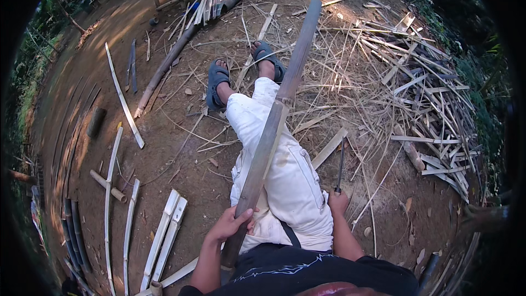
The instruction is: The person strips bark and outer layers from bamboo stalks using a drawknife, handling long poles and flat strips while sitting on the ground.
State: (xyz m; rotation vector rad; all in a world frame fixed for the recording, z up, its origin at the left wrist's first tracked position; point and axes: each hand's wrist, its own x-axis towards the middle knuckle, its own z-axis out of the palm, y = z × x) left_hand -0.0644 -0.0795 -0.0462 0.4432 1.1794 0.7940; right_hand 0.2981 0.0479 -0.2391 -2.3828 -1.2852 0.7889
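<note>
A long split bamboo pole (267, 137) lies slantwise over my lap and legs, its far end pointing away to the upper right. Close to its near end, my left hand (229, 225) is wrapped round it, thumb on top. Beside my right thigh, my right hand (338, 201) grips a knife (341, 164) by its handle. The dark narrow blade points away from me and is apart from the bamboo. Between the knife and my leg, a pale bamboo strip (329, 148) rests on the ground.
A large heap of split bamboo strips (427, 98) spreads on the right, with thin shavings (334, 77) scattered ahead. Split bamboo lengths (164, 235) and a short bamboo piece (96, 122) lie to my left. Farther ahead is a bundle of strips (208, 3) by a long pole (167, 71).
</note>
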